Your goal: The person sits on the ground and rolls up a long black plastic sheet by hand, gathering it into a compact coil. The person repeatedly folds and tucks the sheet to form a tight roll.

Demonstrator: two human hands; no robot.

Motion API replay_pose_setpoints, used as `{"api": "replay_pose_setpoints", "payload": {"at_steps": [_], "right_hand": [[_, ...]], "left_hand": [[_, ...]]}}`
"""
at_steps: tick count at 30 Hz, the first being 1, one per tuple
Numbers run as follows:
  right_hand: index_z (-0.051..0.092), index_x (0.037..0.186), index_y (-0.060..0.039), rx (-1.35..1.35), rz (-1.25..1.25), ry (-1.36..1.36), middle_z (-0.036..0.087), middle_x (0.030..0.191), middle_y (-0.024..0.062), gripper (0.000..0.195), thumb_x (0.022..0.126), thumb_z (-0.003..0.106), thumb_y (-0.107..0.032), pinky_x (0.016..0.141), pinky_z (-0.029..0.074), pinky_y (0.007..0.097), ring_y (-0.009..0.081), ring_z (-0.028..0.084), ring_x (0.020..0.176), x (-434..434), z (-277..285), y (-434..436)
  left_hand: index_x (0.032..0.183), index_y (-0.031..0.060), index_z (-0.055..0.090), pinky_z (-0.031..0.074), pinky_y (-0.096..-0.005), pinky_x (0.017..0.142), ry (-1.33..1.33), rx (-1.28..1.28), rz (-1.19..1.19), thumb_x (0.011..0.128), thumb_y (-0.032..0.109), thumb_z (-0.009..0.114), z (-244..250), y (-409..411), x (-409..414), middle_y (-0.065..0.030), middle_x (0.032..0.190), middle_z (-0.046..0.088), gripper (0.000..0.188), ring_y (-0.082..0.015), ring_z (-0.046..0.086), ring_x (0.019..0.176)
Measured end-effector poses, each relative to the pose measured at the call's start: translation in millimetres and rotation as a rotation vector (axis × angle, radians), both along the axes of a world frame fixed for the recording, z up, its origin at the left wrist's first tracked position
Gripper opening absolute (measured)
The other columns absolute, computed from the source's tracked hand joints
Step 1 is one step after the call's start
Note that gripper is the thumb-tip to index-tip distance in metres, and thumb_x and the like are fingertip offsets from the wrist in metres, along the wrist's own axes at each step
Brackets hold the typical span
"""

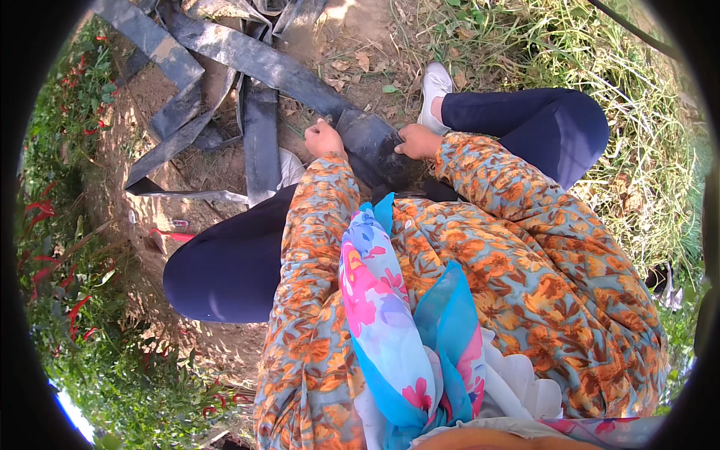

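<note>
A long, flat black layflat hose (253, 56) runs from the upper left down to the ground between my legs. A folded section of the hose (368, 138) lies between my two hands. My left hand (324, 139) is closed at the left edge of this section, thumb side up. On the opposite edge, my right hand (419, 142) pinches the hose between thumb and fingers. The near end of the section runs into shadow beneath my shirt front, where its shape is hard to make out.
More loops of hose (261, 132) lie tangled on bare soil at the left. Pepper plants (73, 292) with red fruit line the left side. A red object (174, 235) lies beside my left knee. Dry grass (624, 185) covers the right. My white shoes (436, 90) flank the hose.
</note>
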State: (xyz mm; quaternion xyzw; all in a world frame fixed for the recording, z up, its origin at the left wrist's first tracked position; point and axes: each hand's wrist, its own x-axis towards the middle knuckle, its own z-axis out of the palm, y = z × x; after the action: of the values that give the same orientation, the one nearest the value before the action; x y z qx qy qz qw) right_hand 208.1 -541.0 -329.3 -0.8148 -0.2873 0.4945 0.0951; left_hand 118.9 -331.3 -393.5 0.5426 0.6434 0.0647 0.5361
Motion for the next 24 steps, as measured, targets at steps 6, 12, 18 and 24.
{"api": "replay_pose_setpoints", "payload": {"at_steps": [6,12,18,24], "right_hand": [[0.054,0.120,0.0114,-0.067,-0.089,-0.137,0.064,0.114,0.0245,0.095,0.060,0.087,-0.053,0.091,0.050,0.0427,0.0374,0.062,0.109,24.3,15.8,21.7],[0.062,0.112,0.0107,0.171,-0.438,0.373,0.068,0.108,0.0218,0.093,0.058,0.086,-0.061,0.089,0.050,0.0374,0.0306,0.066,0.102,7.4,9.5,52.0],[0.066,0.101,0.0159,0.004,-0.372,0.283,0.068,0.106,0.0264,0.101,0.052,0.082,-0.071,0.086,0.052,0.0388,0.0360,0.067,0.098,7.6,-26.5,40.1],[0.062,0.110,0.0154,0.098,-0.411,0.360,0.066,0.110,0.0261,0.101,0.054,0.084,-0.066,0.089,0.050,0.0394,0.0362,0.065,0.102,-0.6,-11.5,53.6]], "left_hand": [[0.123,-0.0101,0.049,0.041,-0.0464,0.103,0.251,-0.057,-0.333,0.081,0.051,0.072,23.4,-8.6,-12.9,-0.0294,0.121,0.057,0.078,-0.0405,0.056,0.114],[0.145,-0.0066,0.030,0.048,-0.0530,0.094,-0.110,-0.805,-0.128,0.080,0.061,0.071,-18.8,5.3,-37.0,-0.0295,0.141,0.045,0.102,-0.0392,0.060,0.113],[0.144,-0.0077,0.033,0.042,-0.0434,0.103,0.005,-0.265,-0.241,0.080,0.053,0.075,-24.4,32.9,11.7,-0.0266,0.141,0.046,0.098,-0.0344,0.052,0.125],[0.140,-0.0181,0.034,0.040,-0.0396,0.105,-0.062,-0.435,-0.219,0.079,0.048,0.077,-99.4,92.3,24.2,-0.0275,0.141,0.047,0.099,-0.0339,0.052,0.126]]}}
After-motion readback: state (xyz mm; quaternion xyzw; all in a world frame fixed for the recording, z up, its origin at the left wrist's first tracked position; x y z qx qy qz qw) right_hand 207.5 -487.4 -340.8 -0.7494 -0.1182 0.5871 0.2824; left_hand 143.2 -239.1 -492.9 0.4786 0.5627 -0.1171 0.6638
